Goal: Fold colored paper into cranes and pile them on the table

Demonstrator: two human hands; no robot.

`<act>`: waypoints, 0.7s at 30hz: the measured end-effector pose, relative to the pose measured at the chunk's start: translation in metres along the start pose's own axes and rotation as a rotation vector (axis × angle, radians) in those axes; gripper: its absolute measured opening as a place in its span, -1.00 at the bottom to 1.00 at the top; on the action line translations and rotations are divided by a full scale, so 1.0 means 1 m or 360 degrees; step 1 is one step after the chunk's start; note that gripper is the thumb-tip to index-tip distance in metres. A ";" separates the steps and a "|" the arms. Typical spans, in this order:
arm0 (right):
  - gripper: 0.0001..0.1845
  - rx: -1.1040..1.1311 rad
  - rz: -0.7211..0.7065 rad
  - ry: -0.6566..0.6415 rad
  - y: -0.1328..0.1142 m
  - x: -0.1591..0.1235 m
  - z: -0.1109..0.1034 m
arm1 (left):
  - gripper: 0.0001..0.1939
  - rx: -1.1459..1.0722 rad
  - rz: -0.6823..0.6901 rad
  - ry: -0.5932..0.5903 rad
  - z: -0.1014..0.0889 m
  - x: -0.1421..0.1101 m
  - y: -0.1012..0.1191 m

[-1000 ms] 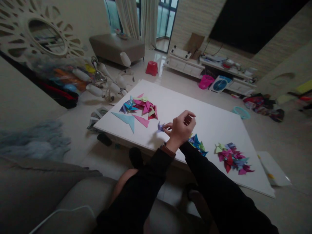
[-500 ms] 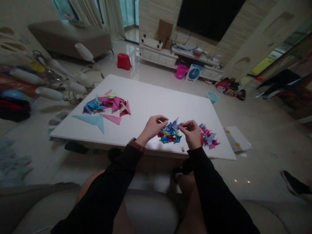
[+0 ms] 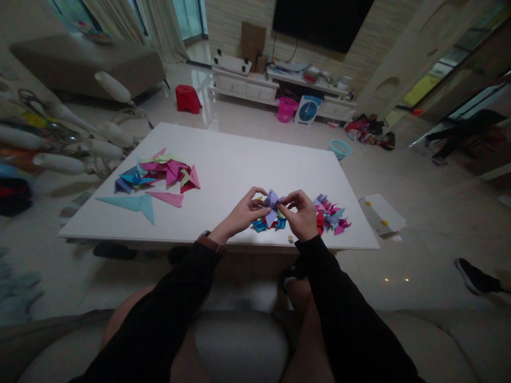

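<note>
A small purple origami crane is held up between my two hands, its wings spread. Fingers and thumb of my left hand pinch its left side. My right hand grips the opposite side in the same way. Beneath them, partly hidden, lies a bunch of blue, red and green folded cranes. Just right of my right hand is a second cluster of cranes in pink, grey-blue and red. Larger folded paper pieces are heaped on the left of the white table.
A light-blue folded paper and a pink one lie in front of the heap. A tiny yellowish item is near the table's front edge. Lamp arms stand beyond the left side. Someone's foot in a black shoe shows at right.
My left hand has closed in on the purple crane, which my right hand alone held before. Its wings now face me, spread wider. The whole view has shifted slightly.
</note>
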State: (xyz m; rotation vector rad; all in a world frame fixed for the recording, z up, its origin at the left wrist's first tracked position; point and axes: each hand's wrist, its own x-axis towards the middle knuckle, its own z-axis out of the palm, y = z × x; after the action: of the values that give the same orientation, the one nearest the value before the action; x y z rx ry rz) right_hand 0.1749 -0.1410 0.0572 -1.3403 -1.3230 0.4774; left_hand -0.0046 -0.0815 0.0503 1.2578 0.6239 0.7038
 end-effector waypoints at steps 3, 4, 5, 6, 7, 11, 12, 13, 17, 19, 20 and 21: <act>-0.78 0.0022 -0.0025 -0.0013 0.000 -0.001 0.000 | -0.64 0.0087 0.0056 -0.0034 0.001 0.000 -0.001; -0.79 0.0024 -0.0027 -0.0015 0.000 -0.001 0.001 | -0.64 0.0102 0.0063 -0.0035 0.001 0.000 -0.001; -0.79 0.0020 -0.0028 -0.0016 0.000 -0.001 0.001 | -0.62 0.0113 0.0066 -0.0025 0.000 0.000 -0.001; -0.79 0.0012 -0.0026 -0.0016 -0.001 -0.001 0.002 | -0.61 0.0121 0.0070 -0.0004 0.000 0.001 -0.002; -0.79 0.0003 -0.0022 -0.0015 -0.001 -0.001 0.002 | -0.62 0.0131 0.0076 0.0016 0.000 0.001 -0.002; -0.77 -0.0007 -0.0014 -0.0009 -0.002 0.000 0.005 | -0.74 0.0220 0.0133 0.0053 -0.003 0.004 -0.002; -0.77 0.0001 -0.0014 -0.0007 -0.003 0.000 0.006 | -0.77 0.0253 0.0143 0.0053 -0.004 0.004 -0.002; -0.76 0.0013 -0.0012 -0.0006 -0.003 0.000 0.006 | -0.80 0.0284 0.0153 0.0056 -0.005 0.004 -0.001; -0.70 0.0064 0.0041 -0.0019 -0.003 0.001 0.009 | -0.85 0.0356 0.0181 0.0122 -0.007 0.004 0.001; -0.60 0.0095 0.0110 -0.0073 -0.001 0.000 0.010 | -0.86 0.0369 0.0185 0.0165 -0.007 0.003 0.003; -0.54 0.0105 0.0141 -0.0111 0.000 0.000 0.011 | -0.87 0.0367 0.0186 0.0179 -0.007 0.003 0.003; -0.50 0.0108 0.0162 -0.0150 0.000 0.000 0.011 | -0.88 0.0361 0.0188 0.0187 -0.008 0.003 0.004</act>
State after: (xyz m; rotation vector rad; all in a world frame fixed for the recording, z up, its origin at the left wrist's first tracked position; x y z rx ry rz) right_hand 0.1650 -0.1365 0.0536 -1.3469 -1.3076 0.6570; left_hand -0.0087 -0.0737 0.0526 1.4794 0.7459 0.8265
